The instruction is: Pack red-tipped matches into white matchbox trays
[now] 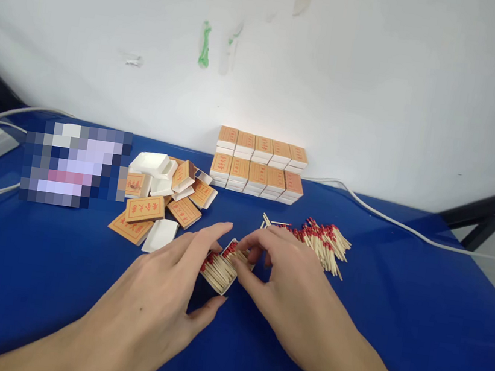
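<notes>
Two white matchbox trays filled with red-tipped matches lie side by side between my hands. My left hand point(166, 284) is curved around the nearer matchbox tray point(219, 273), thumb at its near corner and fingers at its far side, index finger stretched out above. My right hand point(284, 269) has thumb and fingertips closed over the matches in the farther tray point(243, 257), partly hiding it. Just beyond my right hand spreads a loose pile of matches point(324, 244), heads mostly pointing away.
Left of centre is a jumbled heap of matchbox sleeves point(145, 208) and white trays point(161, 236). Stacked matchboxes point(257, 174) stand in rows against the wall. A white cable point(388, 225) runs along the back right. A blurred-out item point(79, 163) lies on the blue table point(413, 311).
</notes>
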Demonstrator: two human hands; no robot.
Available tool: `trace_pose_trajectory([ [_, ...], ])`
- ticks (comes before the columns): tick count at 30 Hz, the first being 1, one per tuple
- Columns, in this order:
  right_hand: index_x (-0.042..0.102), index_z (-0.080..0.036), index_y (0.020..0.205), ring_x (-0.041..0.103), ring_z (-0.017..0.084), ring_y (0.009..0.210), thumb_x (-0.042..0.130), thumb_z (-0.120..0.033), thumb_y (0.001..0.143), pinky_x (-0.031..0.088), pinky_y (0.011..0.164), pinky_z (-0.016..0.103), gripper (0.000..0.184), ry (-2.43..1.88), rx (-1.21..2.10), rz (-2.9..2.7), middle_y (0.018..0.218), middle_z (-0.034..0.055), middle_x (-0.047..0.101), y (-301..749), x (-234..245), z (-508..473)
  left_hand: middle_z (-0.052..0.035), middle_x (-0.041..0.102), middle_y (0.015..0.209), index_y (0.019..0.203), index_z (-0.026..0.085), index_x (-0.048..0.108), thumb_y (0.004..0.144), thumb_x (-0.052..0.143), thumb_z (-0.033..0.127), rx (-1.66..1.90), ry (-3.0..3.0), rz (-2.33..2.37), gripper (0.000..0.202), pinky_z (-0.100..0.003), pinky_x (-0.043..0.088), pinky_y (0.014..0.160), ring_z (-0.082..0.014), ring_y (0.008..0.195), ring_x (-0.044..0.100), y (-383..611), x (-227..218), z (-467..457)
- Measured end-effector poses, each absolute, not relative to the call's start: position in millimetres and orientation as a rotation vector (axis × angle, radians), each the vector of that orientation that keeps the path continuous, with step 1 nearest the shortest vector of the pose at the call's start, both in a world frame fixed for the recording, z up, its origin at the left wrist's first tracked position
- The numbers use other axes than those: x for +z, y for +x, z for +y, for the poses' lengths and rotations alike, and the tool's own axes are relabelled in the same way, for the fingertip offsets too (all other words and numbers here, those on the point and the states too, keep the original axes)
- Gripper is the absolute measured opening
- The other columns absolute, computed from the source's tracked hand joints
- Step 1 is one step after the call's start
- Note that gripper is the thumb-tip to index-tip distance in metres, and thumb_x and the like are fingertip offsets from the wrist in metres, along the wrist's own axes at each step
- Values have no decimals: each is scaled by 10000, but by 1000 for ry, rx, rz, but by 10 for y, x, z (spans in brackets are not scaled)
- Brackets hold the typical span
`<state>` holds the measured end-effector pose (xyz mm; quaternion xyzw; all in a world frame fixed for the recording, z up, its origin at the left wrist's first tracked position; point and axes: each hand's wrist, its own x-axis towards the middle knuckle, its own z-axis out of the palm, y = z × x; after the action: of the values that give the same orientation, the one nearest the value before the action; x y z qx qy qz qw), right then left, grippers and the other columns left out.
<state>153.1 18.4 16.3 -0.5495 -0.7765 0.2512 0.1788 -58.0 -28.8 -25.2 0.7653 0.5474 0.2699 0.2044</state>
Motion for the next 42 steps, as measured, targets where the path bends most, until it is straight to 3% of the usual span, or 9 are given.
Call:
trace_pose_trajectory([
  [5, 759, -222, 932, 690, 214, 928, 730, -115, 998, 529, 785, 377, 129, -1574, 760, -2205, 959, 28, 717, 1518, 193, 171, -47, 752, 1441, 1692, 444, 323, 956, 737, 269, 743, 2146, 1530, 863, -508, 717, 941, -305, 1173, 819, -591, -249, -297],
  [12, 799, -258, 972, 686, 191, 905, 724, -140, 1033, 524, 789, 359, 153, -1522, 804, -2199, 967, 13, 721, 1566, 195, 200, -55, 816, 1287, 1584, 374, 492, 964, 802, 362, 907, 2113, 1572, 694, -470, 721, 926, -323, 1161, 833, -522, -260, -242],
  [17, 788, -290, 1094, 657, 181, 796, 720, -234, 1041, 517, 736, 354, 103, -1484, 789, -2046, 897, -19, 723, 1626, 220, 223, -57, 813, 1290, 1583, 377, 491, 967, 804, 366, 925, 2089, 1598, 692, -478, 717, 925, -331, 1170, 827, -500, -245, -232],
  [20, 765, -295, 1197, 668, 194, 870, 674, -241, 1049, 556, 774, 370, 182, -1488, 738, -2096, 1072, 12, 732, 1704, 245, 225, -61, 796, 1337, 1608, 388, 463, 954, 797, 309, 914, 2085, 1617, 738, -461, 716, 898, -329, 1171, 821, -508, -237, -249],
  [26, 505, -327, 1607, 609, 252, 1320, 729, -244, 1019, 572, 1132, 472, 635, -1269, 783, -2433, 1540, 65, 548, 1884, 249, 242, -4, 805, 1275, 1606, 424, 435, 895, 770, 173, 844, 2090, 1640, 825, -417, 703, 882, -274, 1103, 830, -606, -197, -179],
  [29, 509, -299, 1592, 538, 283, 1386, 761, -243, 1031, 556, 1163, 510, 617, -1222, 761, -2514, 1520, 72, 567, 1875, 209, 258, 7, 823, 1194, 1607, 420, 435, 913, 735, 200, 878, 2149, 1592, 788, -405, 697, 856, -266, 1061, 834, -668, -169, -120],
  [33, 624, -276, 1431, 564, 278, 1284, 718, -211, 1069, 581, 1091, 510, 379, -1201, 764, -2542, 1401, 72, 615, 1833, 171, 272, 7, 806, 1220, 1628, 421, 412, 928, 694, 212, 837, 2151, 1505, 783, -396, 685, 890, -240, 1071, 824, -692, -141, -96],
  [37, 634, -269, 1364, 569, 281, 1245, 765, -215, 1040, 587, 1053, 515, 353, -1234, 768, -2540, 1357, 71, 612, 1837, 174, 270, 28, 801, 1241, 1645, 452, 412, 922, 687, 197, 807, 2155, 1460, 814, -377, 675, 899, -227, 1111, 817, -717, -96, -58],
  [42, 631, -261, 1355, 572, 285, 1237, 766, -235, 1041, 579, 1051, 512, 343, -1233, 750, -2550, 1341, 79, 599, 1824, 174, 234, 44, 803, 1266, 1620, 454, 457, 902, 760, 217, 743, 2120, 1422, 815, -477, 628, 1074, -247, 1167, 787, -785, -52, 21],
])
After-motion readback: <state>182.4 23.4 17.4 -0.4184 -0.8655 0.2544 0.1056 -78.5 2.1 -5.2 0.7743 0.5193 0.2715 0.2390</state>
